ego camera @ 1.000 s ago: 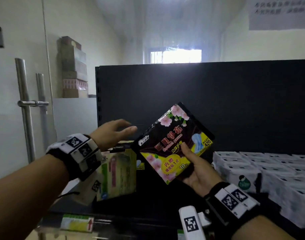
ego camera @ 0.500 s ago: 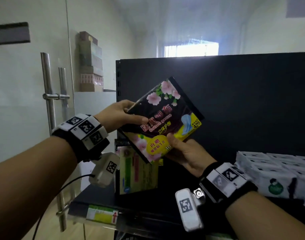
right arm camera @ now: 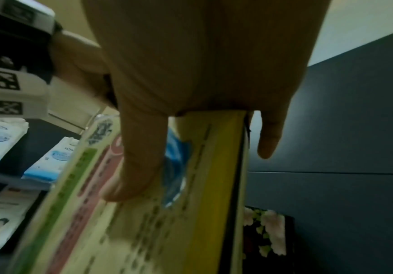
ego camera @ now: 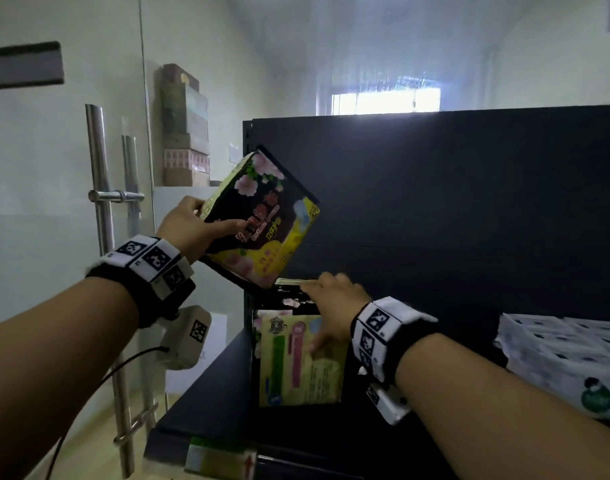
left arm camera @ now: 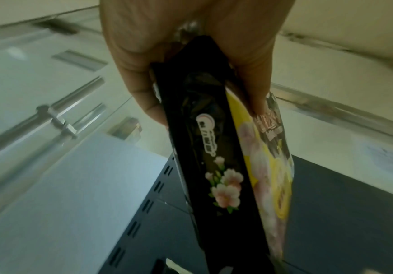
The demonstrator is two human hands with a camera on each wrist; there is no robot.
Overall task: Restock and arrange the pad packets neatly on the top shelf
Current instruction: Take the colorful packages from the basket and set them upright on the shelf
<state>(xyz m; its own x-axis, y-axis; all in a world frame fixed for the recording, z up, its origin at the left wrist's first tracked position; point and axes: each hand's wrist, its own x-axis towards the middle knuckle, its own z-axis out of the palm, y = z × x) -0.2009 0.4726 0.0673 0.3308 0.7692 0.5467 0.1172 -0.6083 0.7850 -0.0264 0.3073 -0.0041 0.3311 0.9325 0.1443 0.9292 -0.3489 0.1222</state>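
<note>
My left hand pinches the light, soft dark pad packet by its left edge above the top shelf, while my right hand clasps the upright packets' crushable top edges.

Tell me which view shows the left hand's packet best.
Head view: the packet shows its whole printed front, tilted, gripped by the left hand. The left wrist view shows only its edge. In the right wrist view I cannot pick it out.
</note>
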